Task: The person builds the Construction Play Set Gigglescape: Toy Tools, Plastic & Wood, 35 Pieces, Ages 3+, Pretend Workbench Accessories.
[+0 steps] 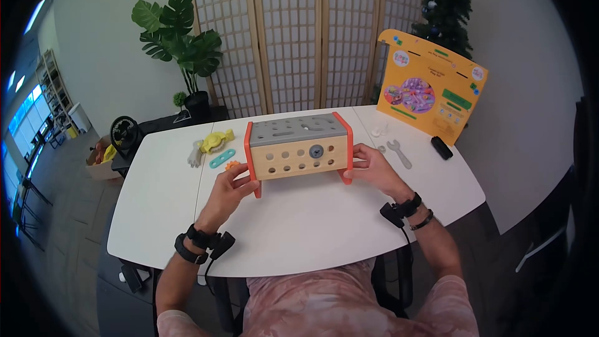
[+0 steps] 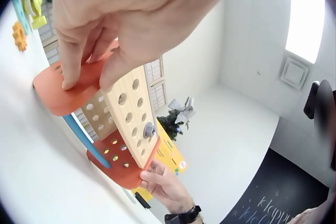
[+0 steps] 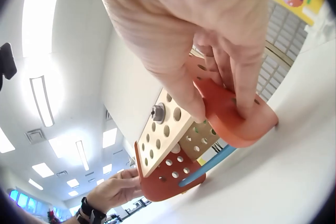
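Note:
A toy workbench (image 1: pixel 293 161) stands on the white table, with a grey slotted top, a light wood front full of round holes and red end panels. In one front hole sits a grey bolt (image 1: pixel 316 151). My left hand (image 1: pixel 232 192) grips the left red panel (image 2: pixel 71 90), thumb at its front edge and fingers along the outer side. The right panel (image 3: pixel 236 113) is held the same way by my right hand (image 1: pixel 374 171). Low between the panels runs a blue bar (image 2: pixel 84 137), seen from both wrists.
Left of the workbench lie an orange gear (image 1: pixel 233 165), a teal strip with holes (image 1: pixel 222 158), a yellow toy piece (image 1: pixel 216 141) and a grey piece (image 1: pixel 195 154). To the right are a grey wrench (image 1: pixel 399 154), small white pieces (image 1: pixel 379 131), a black object (image 1: pixel 441 148) and an upright yellow box (image 1: pixel 430 87).

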Available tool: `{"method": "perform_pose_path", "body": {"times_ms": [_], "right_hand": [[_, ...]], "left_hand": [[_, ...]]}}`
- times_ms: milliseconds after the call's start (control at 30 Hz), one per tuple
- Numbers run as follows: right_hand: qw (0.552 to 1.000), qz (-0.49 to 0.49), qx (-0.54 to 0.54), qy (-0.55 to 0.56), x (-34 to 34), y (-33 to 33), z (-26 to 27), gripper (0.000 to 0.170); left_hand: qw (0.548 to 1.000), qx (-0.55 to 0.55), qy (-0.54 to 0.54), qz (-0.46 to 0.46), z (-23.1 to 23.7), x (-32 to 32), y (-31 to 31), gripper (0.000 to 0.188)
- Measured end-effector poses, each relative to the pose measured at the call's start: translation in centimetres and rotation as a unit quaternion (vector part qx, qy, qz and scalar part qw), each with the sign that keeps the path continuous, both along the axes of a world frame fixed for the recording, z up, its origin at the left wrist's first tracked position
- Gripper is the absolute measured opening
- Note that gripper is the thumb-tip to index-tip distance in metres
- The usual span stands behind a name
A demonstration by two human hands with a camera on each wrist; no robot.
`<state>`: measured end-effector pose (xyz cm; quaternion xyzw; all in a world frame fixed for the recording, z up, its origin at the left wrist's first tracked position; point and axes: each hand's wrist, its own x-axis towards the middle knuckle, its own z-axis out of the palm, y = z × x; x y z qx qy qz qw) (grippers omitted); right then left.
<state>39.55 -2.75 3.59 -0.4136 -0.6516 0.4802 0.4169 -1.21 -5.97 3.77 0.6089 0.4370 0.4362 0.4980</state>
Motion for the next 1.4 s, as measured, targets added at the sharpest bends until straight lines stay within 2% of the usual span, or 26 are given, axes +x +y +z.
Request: {"method": "perform_pose_path", "body": {"times_ms": [67,267,767,867,1000,1067,1100,1167,1200,1267,1300,1367,1400], "right_hand": [[1.0,0.0,-0.004,-0.014,0.3,0.6,-0.7,0.056],[0.999,-0.027,0.025,-0.031,0.0,1.4,-1.9,0.054],[0.999,-0.034,0.008,-0.007,-0.5,2.5,-2.4,0.05],[0.998,-0.024,0.033,-0.041,0.1,2.9,-2.8,0.052],[0.995,-0.001,0.03,-0.09,1.9,2.5,-0.4,0.05],[0.978,-0.067,0.089,-0.176,4.7,3.6,0.2,0.044],[0.978,-0.066,0.088,-0.177,5.8,4.3,0.2,0.044],[0.97,-0.15,0.094,-0.165,8.1,6.1,0.0,0.036],[0.97,-0.15,0.093,-0.165,9.3,7.1,-0.3,0.036],[0.956,-0.25,0.075,-0.134,11.5,9.1,-1.0,0.033],[0.956,-0.25,0.075,-0.134,12.3,10.0,-1.3,0.033],[0.922,-0.321,0.089,-0.195,13.9,11.7,-2.1,0.033],[0.923,-0.321,0.089,-0.195,14.7,12.7,-2.9,0.033]], "left_hand": [[0.999,-0.043,-0.014,-0.01,-0.1,0.1,0.4,0.056],[0.999,-0.04,-0.024,-0.008,-1.4,0.2,1.7,0.053],[0.997,-0.059,-0.05,-0.02,-2.0,0.2,2.6,0.045],[0.997,-0.055,-0.048,-0.029,-2.5,-0.2,3.1,0.048],[0.998,-0.061,-0.034,0.004,-1.0,-0.6,2.6,0.055],[0.995,-0.056,-0.065,0.05,-1.0,-2.4,2.7,0.061],[0.995,-0.058,-0.066,0.051,-0.5,-3.0,2.6,0.061],[0.994,-0.042,-0.064,0.081,0.8,-3.8,2.4,0.061],[0.994,-0.038,-0.055,0.091,0.9,-4.4,2.8,0.059],[0.992,-0.033,-0.054,0.108,1.6,-5.4,3.1,0.058],[0.99,-0.028,-0.053,0.125,1.8,-5.9,3.2,0.058],[0.989,-0.026,-0.072,0.127,1.7,-6.9,3.5,0.056],[0.988,-0.026,-0.074,0.135,2.0,-7.1,3.5,0.055]]}}
